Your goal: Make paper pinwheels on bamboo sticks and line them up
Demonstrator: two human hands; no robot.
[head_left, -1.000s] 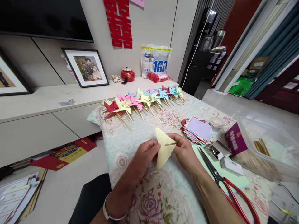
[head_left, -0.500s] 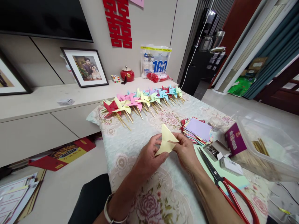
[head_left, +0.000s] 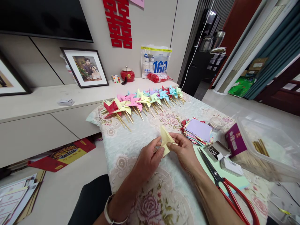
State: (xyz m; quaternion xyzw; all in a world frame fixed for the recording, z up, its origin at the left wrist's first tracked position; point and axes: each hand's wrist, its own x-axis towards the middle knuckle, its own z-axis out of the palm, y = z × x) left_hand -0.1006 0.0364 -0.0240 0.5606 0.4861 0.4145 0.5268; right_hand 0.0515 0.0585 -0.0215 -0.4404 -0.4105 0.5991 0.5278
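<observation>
A pale yellow sheet of paper (head_left: 166,136), partly folded with one pointed corner up, is held just over the flowered tablecloth (head_left: 131,142). My left hand (head_left: 151,154) pinches its left and lower side between thumb and fingers. From the other side my right hand (head_left: 181,147) grips it, thumb pressed on the paper's front and fingers behind. The lower part of the paper is mostly hidden by my fingers. Beyond my hands lies a row of paper pinwheels (head_left: 144,100) on thin sticks. Right of my right hand is a stack of coloured paper squares (head_left: 199,129).
Red-handled scissors (head_left: 219,178) lie on green paper at the right, beside an open small box of metal pieces (head_left: 213,151) and a white box (head_left: 232,166). Further right stands a clear plastic tub (head_left: 278,150) with sticks. A round clear container (head_left: 217,124) is behind.
My fingers have shifted on the yellow paper, and it has bent and turned into a narrower shape. My right thumb has moved toward its middle. Nothing else on the table has moved.
</observation>
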